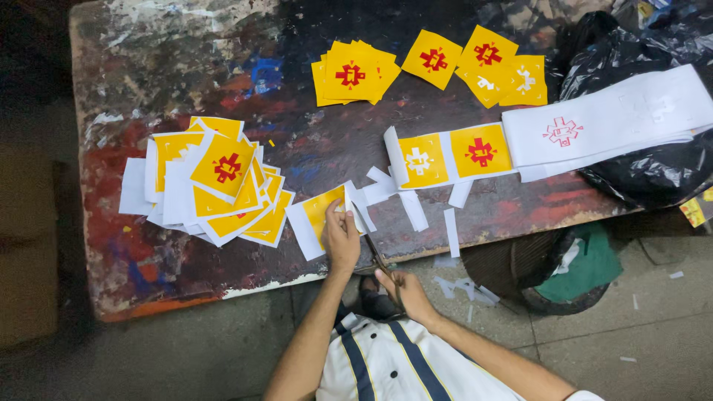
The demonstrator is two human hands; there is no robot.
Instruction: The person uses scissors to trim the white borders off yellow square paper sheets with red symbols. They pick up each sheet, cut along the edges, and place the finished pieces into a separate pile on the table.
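My left hand (340,239) pinches a yellow square sticker with a white border (318,218) at the table's near edge. My right hand (401,291) grips a pair of scissors (377,258) whose blades point up toward that sticker. A heap of uncut yellow stickers with white margins (212,186) lies to the left. A paper strip (453,154) with two yellow squares runs right into a long white strip (609,119). Trimmed yellow squares (355,73) and a second group of trimmed squares (490,65) lie at the table's far side.
The paint-stained wooden table (148,67) carries white paper offcuts (413,209). A black plastic bag (653,171) sits at the right under the white strip. A round basket with green cloth (572,275) stands on the floor, with paper scraps (468,289) beside it.
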